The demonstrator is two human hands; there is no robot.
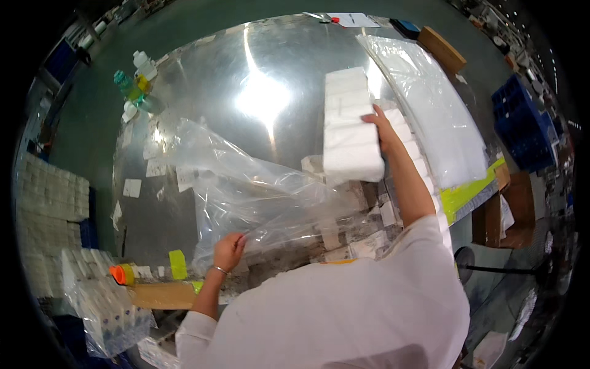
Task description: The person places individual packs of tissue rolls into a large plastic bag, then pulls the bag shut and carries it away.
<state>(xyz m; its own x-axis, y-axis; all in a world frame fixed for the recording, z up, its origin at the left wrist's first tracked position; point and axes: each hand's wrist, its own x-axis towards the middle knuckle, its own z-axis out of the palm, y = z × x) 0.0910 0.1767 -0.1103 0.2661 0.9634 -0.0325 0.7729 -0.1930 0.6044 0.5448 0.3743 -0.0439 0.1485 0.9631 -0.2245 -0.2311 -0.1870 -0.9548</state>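
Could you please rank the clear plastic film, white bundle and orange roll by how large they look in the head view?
1. Clear plastic film
2. White bundle
3. Orange roll, clearly smallest

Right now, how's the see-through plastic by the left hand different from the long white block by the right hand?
The clear plastic is see-through, but the white block hides what's behind it. The clear plastic is floppy and creased, while the white block keeps a long, boxy shape. The left hand pinches the clear plastic; the right hand touches the white block's side. Both look shiny or pale, and each has one hand on it.
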